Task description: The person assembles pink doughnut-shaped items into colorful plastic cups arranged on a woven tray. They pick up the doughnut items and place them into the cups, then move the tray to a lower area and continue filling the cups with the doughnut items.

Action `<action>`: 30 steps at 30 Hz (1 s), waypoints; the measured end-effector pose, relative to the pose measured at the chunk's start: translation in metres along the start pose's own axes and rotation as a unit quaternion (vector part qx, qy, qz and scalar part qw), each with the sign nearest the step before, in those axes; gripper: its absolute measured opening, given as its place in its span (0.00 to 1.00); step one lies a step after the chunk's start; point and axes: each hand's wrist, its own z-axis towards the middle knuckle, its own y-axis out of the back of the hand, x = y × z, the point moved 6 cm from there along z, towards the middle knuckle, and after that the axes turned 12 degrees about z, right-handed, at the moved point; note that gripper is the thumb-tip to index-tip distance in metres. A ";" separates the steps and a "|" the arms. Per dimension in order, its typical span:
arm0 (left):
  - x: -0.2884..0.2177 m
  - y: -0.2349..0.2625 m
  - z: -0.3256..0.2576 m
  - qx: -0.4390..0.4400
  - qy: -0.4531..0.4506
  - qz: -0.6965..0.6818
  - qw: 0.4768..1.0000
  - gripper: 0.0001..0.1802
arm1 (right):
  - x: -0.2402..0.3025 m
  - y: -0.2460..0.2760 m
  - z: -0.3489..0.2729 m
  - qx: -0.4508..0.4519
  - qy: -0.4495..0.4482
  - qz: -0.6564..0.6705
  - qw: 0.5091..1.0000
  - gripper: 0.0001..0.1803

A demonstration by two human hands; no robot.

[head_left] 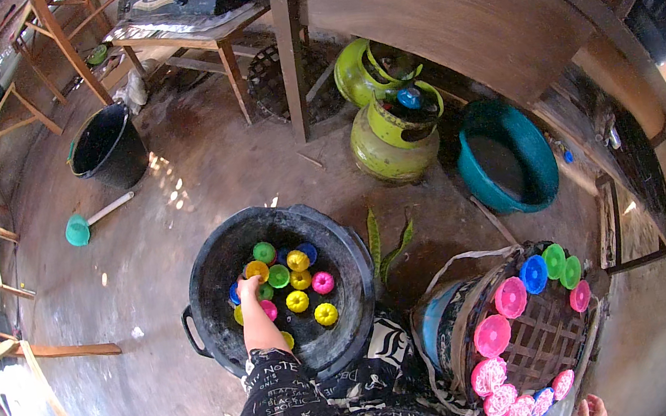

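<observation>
A: What is the room like?

B: A worn, bare floor with spots of sunlight; a wooden tabletop at the back bears a dark object. One black bucket and one green dipper stand off to the left.

A: And the hands?

B: The left hand is inside the black basin, fingers closed about an orange mould at the left of the cluster. The right hand, cut off at the lower edge, curls loosely near the woven basket; I can't tell whether it has hold of anything.

A: Counts?

B: Four yellow moulds show whole in the basin, others partly hidden. Eleven moulds rim the basket, five with pale pink filling. Behind: two green gas cylinders, one teal tub.

A: Any writing?

B: White lettering, large and small, across the wearer's dark clothing.
</observation>
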 end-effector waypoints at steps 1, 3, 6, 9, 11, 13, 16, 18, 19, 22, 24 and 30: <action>-0.004 -0.002 -0.008 0.010 0.006 -0.016 1.000 0.41 | 0.003 -0.001 0.002 0.002 0.011 -0.012 1.000 0.18; -0.029 0.003 -0.029 -0.038 -0.046 -0.039 0.997 0.39 | 0.007 -0.002 0.009 0.010 0.040 -0.035 0.999 0.18; -0.062 0.000 -0.078 0.043 -0.064 -0.128 0.989 0.35 | 0.005 0.000 0.017 0.011 0.009 0.015 1.000 0.18; -0.084 -0.001 -0.159 0.220 -0.104 -0.469 0.849 0.33 | 0.027 -0.001 0.018 0.015 0.050 0.057 0.997 0.18; -0.100 0.019 -0.218 0.344 -0.148 -0.556 0.742 0.31 | 0.057 -0.001 0.012 0.016 0.103 0.076 0.992 0.18; -0.123 0.034 -0.277 0.372 -0.178 -0.571 0.710 0.34 | 0.108 -0.018 0.007 0.037 0.245 0.128 0.960 0.18; -0.173 0.049 -0.392 0.531 -0.237 -0.553 0.597 0.29 | 0.175 -0.050 -0.025 0.076 0.336 0.043 0.938 0.27; -0.200 0.054 -0.472 0.600 -0.197 -0.539 0.557 0.27 | 0.220 -0.080 -0.052 0.199 0.414 -0.004 0.888 0.30; -0.211 0.055 -0.512 0.620 -0.203 -0.513 0.558 0.26 | 0.238 -0.093 -0.060 0.240 0.429 0.007 0.871 0.35; -0.224 0.061 -0.619 0.563 -0.320 -0.419 0.637 0.25 | 0.280 -0.102 -0.083 0.222 0.559 0.029 0.798 0.44; -0.225 0.069 -0.672 0.569 -0.368 -0.409 0.611 0.24 | 0.285 -0.092 -0.078 0.183 0.556 0.052 0.809 0.44; -0.207 0.063 -0.745 0.544 -0.427 -0.350 0.632 0.24 | 0.246 -0.037 -0.061 0.112 0.540 0.097 0.828 0.35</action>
